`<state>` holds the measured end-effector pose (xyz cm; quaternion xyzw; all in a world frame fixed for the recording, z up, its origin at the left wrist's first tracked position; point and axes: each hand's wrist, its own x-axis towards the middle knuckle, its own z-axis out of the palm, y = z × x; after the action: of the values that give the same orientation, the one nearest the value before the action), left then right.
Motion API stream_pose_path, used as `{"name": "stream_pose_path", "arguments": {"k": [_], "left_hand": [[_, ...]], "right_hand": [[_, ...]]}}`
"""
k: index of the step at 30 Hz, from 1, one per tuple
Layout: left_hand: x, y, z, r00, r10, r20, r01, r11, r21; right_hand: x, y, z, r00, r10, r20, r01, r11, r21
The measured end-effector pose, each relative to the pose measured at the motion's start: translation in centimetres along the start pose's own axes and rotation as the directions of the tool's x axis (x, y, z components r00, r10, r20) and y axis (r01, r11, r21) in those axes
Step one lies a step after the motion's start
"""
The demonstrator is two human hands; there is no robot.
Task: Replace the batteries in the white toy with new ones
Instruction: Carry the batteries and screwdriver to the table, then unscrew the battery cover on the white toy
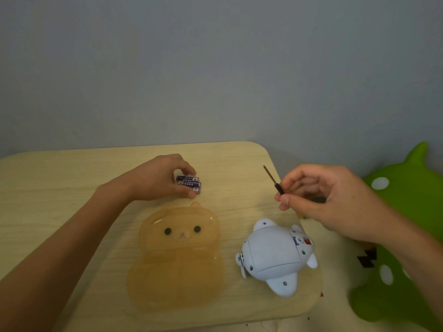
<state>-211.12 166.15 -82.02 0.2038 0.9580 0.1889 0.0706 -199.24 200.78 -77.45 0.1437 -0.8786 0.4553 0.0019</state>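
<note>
The white toy (273, 256) lies belly-up on the wooden table (72, 183), near its right edge, with screw holes showing and a small red part at its upper right. My left hand (158, 179) rests on the table further back, thumb and fingers closed around a small stack of dark blue batteries (189, 184). My right hand (328, 200) hovers above and to the right of the toy, pinching a small black-handled screwdriver (273, 179) whose tip points up and to the left.
A translucent orange bear-shaped case (178, 257) lies flat on the table, left of the toy. A green plush with white spots (407, 212) sits off the table's right side. A grey wall stands behind the table.
</note>
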Motion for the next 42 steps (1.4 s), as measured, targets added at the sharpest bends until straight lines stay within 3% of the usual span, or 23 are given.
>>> {"name": "stream_pose_path", "arguments": {"k": [3, 7, 9, 12, 16, 20, 27, 37, 42], "left_hand": [[-0.8, 1.6, -1.1, 0.999, -0.002, -0.039, 0.003, 1.0, 0.024], [-3.7, 7.1, -1.6, 0.972, 0.164, -0.167, -0.185, 0.975, -0.119], [-5.4, 10.0, -0.4, 0.963, 0.238, -0.126, -0.257, 0.95, -0.175], [-7.3, 12.7, 2.0, 0.958, 0.286, -0.001, -0.284, 0.951, -0.118], [-8.3, 14.2, 4.3, 0.942, 0.332, -0.052, -0.335, 0.938, -0.089], [-8.0, 14.6, 6.1, 0.937, 0.33, -0.111, -0.337, 0.94, -0.053], [-7.9, 14.5, 6.2, 0.946, 0.3, -0.12, -0.315, 0.939, -0.137], [-8.0, 14.4, 6.1, 0.945, 0.316, -0.086, -0.325, 0.936, -0.136], [-7.9, 14.5, 5.9, 0.937, 0.34, -0.083, -0.348, 0.932, -0.104]], "right_hand": [[-0.3, -0.1, -0.3, 1.0, -0.013, -0.002, 0.013, 1.0, -0.007], [-0.9, -0.1, -0.7, 0.999, -0.047, -0.001, 0.047, 0.997, -0.058], [-1.5, -0.1, -1.1, 0.997, -0.078, -0.029, 0.076, 0.995, -0.065], [-2.7, -0.5, -2.0, 0.992, -0.105, -0.072, 0.106, 0.994, 0.014], [-4.5, -0.5, -3.1, 0.987, -0.131, -0.097, 0.139, 0.988, 0.074], [-6.3, -0.7, -4.1, 0.987, -0.157, -0.025, 0.157, 0.988, -0.005], [-7.0, -0.4, -4.2, 0.978, -0.206, -0.034, 0.196, 0.962, -0.189], [-6.9, -0.2, -4.4, 0.98, -0.199, 0.022, 0.198, 0.948, -0.249], [-6.6, -1.9, -3.6, 0.95, -0.303, 0.073, 0.295, 0.797, -0.527]]}}
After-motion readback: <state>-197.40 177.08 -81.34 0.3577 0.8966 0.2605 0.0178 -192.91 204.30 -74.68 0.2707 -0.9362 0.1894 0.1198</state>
